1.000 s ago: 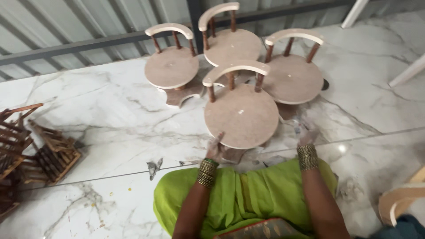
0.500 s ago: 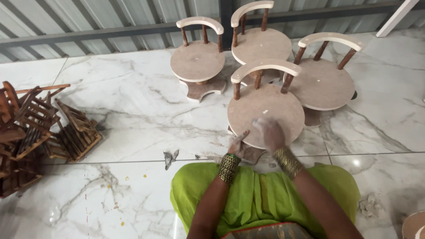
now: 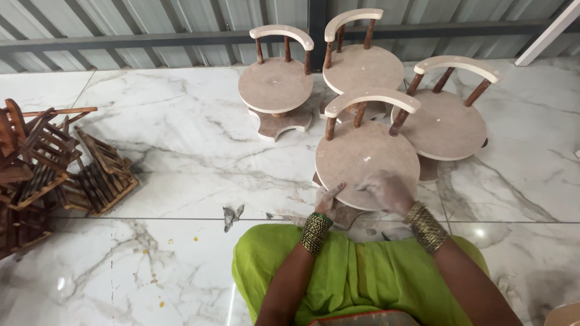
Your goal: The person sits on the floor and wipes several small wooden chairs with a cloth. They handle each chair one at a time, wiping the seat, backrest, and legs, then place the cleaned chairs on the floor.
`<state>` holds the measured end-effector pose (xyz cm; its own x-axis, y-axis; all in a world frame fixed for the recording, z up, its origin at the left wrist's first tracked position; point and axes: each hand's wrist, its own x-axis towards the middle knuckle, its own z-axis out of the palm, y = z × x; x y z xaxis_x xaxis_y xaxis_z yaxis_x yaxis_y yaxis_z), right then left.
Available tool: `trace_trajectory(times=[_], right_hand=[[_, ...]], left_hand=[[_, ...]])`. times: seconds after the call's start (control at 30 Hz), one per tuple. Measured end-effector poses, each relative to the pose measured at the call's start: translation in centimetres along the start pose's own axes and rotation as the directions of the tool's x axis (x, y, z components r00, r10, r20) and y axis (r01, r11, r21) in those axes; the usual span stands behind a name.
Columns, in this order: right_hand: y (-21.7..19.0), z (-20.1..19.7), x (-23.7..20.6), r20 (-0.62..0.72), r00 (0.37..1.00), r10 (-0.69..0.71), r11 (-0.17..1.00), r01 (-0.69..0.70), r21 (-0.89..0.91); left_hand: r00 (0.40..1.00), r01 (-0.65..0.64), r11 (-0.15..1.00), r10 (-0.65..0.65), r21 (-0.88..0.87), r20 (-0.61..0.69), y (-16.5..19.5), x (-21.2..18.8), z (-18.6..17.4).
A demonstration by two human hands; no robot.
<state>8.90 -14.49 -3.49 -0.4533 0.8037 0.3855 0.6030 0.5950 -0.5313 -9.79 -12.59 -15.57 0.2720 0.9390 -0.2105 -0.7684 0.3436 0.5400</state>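
- I see the nearest small round chair (image 3: 367, 156) standing upright on the marble floor (image 3: 181, 151), right in front of the person's knees, backrest turned away. That puts the seat's near edge within easy reach, I judge.
- Left hand (image 3: 329, 200): at the seat's near-left rim, fingers curled over the edge, thumb side under. Grip looks closed on the rim, steadying it.
- Right hand (image 3: 386, 190): laid palm-down on the seat top near the front edge, fingers spread and flat. Grip apart, pressing or rubbing, clamped on nothing. It looks pale and dusty, possibly gloved; I cannot tell.
- Both wrists carry stacks of green-gold bangles (image 3: 314, 232); forearms come in from below, elbows tucked beside the green garment (image 3: 362, 278).
- Three more chairs of the same kind sit clustered just behind: one left (image 3: 275, 84), one centre-back (image 3: 362, 67), one right (image 3: 446, 124), the right one nearly touching the worked chair.
- Dark wooden slatted frames (image 3: 54, 169) are piled at the left, well apart.
- Small scraps (image 3: 232, 215) lie on the floor near the left knee.
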Motion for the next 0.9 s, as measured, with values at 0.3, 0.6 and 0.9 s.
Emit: trace_trajectory(times=[0.3,0.6,0.9], right_hand=[[2.2,-5.1,9.6,-0.846,0.51,0.155,0.803,-0.564,-0.192],[-4.1,-0.4,17.7,-0.849,0.528,0.022,0.974,-0.202,-0.101],[-4.2,-0.7,10.9,-0.83,0.555,0.063,0.991,-0.136,-0.015]], left_hand=[[0.992,0.121,0.992,-0.122,0.016,0.014,0.6,-0.4,1.3],[0.996,0.037,0.995,-0.045,0.097,0.078,1.3,1.0,0.0],[0.993,0.092,0.995,-0.089,-0.041,0.083,0.0,0.7,0.6]])
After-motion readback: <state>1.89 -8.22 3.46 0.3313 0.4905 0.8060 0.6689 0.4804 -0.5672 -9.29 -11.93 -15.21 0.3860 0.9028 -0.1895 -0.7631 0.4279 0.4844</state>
